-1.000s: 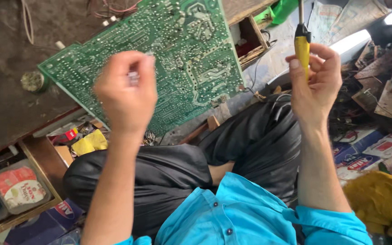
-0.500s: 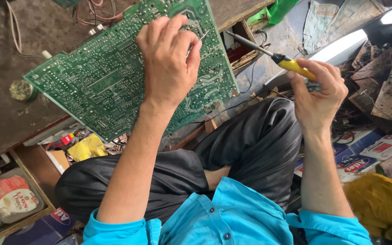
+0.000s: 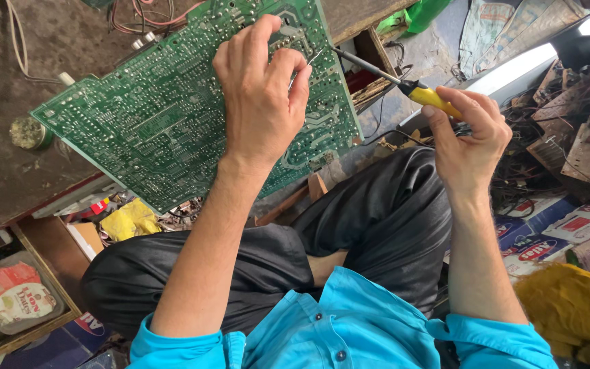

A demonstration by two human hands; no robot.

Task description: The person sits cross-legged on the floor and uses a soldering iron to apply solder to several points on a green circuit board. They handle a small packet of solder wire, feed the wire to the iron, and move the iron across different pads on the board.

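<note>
Hiding part of the green circuit board (image 3: pixel 151 123) under the left hand (image 3: pixel 261 102); top corner running off the picture.
</note>
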